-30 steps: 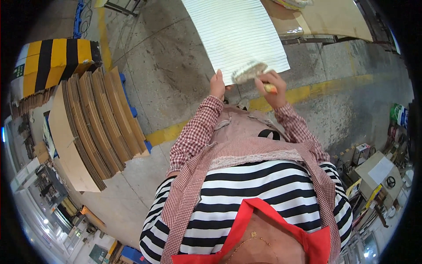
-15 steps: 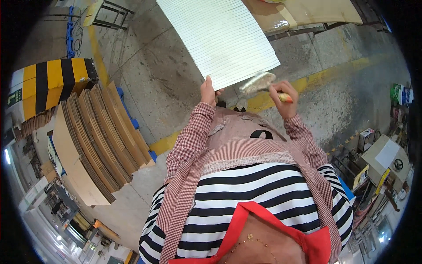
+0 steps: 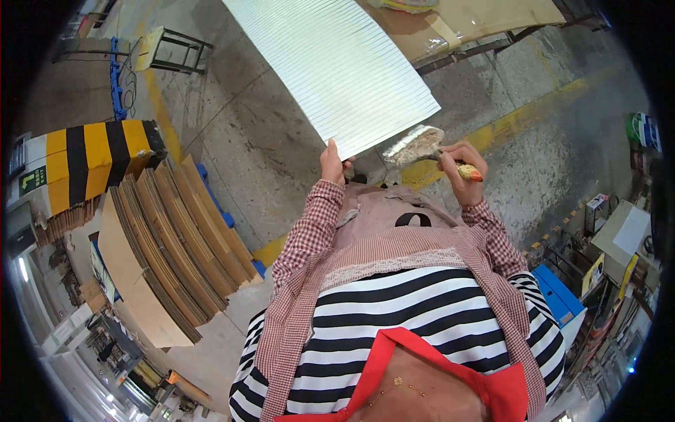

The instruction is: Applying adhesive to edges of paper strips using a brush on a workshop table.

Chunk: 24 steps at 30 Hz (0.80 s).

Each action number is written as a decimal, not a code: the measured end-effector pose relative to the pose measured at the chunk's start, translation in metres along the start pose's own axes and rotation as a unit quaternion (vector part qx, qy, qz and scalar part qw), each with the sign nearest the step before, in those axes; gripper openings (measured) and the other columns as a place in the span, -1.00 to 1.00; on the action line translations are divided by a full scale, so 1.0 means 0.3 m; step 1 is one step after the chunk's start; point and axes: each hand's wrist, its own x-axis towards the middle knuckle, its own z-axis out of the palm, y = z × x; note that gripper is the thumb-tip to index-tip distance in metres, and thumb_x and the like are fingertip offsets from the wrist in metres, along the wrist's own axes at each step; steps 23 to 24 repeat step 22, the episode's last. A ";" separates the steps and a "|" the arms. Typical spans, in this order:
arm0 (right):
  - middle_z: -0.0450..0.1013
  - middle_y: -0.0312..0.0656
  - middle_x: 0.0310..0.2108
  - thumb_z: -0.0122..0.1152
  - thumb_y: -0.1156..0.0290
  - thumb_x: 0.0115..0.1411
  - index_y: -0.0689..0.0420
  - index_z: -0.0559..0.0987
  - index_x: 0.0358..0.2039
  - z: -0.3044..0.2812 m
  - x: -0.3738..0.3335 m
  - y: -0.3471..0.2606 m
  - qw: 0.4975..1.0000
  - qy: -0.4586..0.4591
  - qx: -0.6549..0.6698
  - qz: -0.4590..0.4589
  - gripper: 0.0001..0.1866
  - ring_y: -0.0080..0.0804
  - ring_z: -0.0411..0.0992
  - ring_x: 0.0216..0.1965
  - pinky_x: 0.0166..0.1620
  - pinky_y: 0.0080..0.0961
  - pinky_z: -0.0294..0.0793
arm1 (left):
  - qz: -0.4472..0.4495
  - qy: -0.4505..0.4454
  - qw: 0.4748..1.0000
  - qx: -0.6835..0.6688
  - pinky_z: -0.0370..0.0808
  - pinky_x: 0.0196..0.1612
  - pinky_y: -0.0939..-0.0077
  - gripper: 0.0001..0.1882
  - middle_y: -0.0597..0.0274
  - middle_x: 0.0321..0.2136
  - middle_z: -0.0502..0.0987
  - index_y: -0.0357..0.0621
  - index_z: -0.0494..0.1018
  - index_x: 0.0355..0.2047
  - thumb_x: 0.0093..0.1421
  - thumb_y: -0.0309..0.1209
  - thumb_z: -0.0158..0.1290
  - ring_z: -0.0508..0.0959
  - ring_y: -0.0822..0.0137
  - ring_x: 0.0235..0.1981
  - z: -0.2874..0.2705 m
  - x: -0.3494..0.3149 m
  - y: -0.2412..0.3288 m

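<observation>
A long white run of overlapping sheets (image 3: 337, 70), crossed by thin dark parallel lines, stretches from the top of the view towards me. My left hand (image 3: 332, 165) is closed on its near left corner, thumb on top and the other fingers beneath. In my right hand (image 3: 462, 172) is a wide flat brush (image 3: 416, 145) with a red and yellow handle, gripped by that handle. Its bristles look coated in white and point left. The brush head is just off the near edge of the sheets; I cannot tell whether it touches them.
Upright bundles of flat brown cardboard (image 3: 172, 246) stand to the left, beside a yellow-and-black striped barrier (image 3: 91, 165). A cardboard-covered table (image 3: 485, 24) lies at the far right, a small stool (image 3: 172, 50) at the far left. A blue box (image 3: 555, 299) is near my right elbow.
The brush has come slightly down and to the right with my right hand, and its bristle face shows more. My left hand keeps its hold on the sheets. The whole view has shifted a little.
</observation>
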 end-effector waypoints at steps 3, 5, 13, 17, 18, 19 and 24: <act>0.46 -0.20 -0.46 0.22 0.49 0.10 0.26 0.47 -0.57 0.000 0.038 0.029 0.999 0.041 0.017 -0.021 -0.83 -0.53 0.38 -0.48 -0.40 -0.59 0.37 | 0.012 -0.009 1.000 -0.011 0.34 -0.68 0.66 -0.48 0.23 -0.51 0.50 -0.33 0.37 -0.07 0.39 -0.06 -0.32 0.41 0.53 -0.65 0.018 -0.003 0.007; 0.44 -0.20 -0.47 0.21 0.49 0.10 0.27 0.47 -0.56 0.031 0.057 0.097 0.998 0.041 0.047 0.030 -0.84 -0.53 0.39 -0.46 -0.39 -0.60 0.36 | 0.009 -0.010 1.000 -0.004 0.34 -0.68 0.66 -0.48 0.23 -0.51 0.50 -0.32 0.37 -0.08 0.39 -0.07 -0.33 0.41 0.53 -0.65 0.026 0.006 0.010; 0.46 -0.15 -0.39 0.14 0.50 0.15 0.27 0.51 -0.48 -0.077 -0.032 -0.015 0.991 0.046 0.075 0.100 -0.89 -0.48 0.44 -0.36 -0.30 -0.54 0.44 | 0.012 -0.004 1.000 0.007 0.36 -0.66 0.66 -0.47 0.23 -0.50 0.51 -0.31 0.38 -0.09 0.39 -0.05 -0.33 0.42 0.52 -0.64 0.013 -0.014 0.013; 0.40 -0.12 -0.11 0.05 0.45 0.25 0.23 0.40 -0.12 -0.121 0.004 -0.024 0.930 0.106 0.279 0.216 -0.78 -0.40 0.47 -0.21 -0.13 -0.50 0.53 | 0.029 -0.037 0.999 0.021 0.40 -0.60 0.64 -0.43 0.20 -0.43 0.54 -0.30 0.38 -0.07 0.39 -0.01 -0.36 0.46 0.50 -0.59 0.013 -0.023 0.015; 0.40 -0.12 -0.11 0.05 0.45 0.25 0.23 0.40 -0.12 -0.140 0.018 -0.003 0.929 0.106 0.280 0.218 -0.78 -0.40 0.47 -0.21 -0.13 -0.50 0.53 | 0.020 -0.043 0.999 0.011 0.41 -0.57 0.63 -0.42 0.19 -0.41 0.55 -0.29 0.38 -0.06 0.39 0.01 -0.38 0.47 0.49 -0.57 0.013 -0.026 0.019; 0.38 -0.10 -0.06 0.04 0.44 0.26 0.23 0.37 -0.07 -0.165 0.034 0.008 0.900 0.123 0.331 0.257 -0.75 -0.37 0.47 -0.19 -0.10 -0.48 0.52 | 0.017 -0.043 0.999 0.010 0.41 -0.57 0.63 -0.42 0.19 -0.41 0.55 -0.29 0.38 -0.06 0.39 0.01 -0.38 0.47 0.49 -0.57 0.009 -0.026 0.019; 0.30 -0.04 0.09 0.08 0.38 0.27 0.20 0.27 0.05 -0.237 0.069 0.079 0.859 0.128 0.402 0.291 -0.61 -0.25 0.46 -0.07 -0.01 -0.43 0.51 | 0.022 -0.075 0.997 0.022 0.44 -0.53 0.62 -0.40 0.16 -0.38 0.56 -0.27 0.38 -0.05 0.38 0.04 -0.38 0.50 0.46 -0.53 -0.009 -0.005 0.013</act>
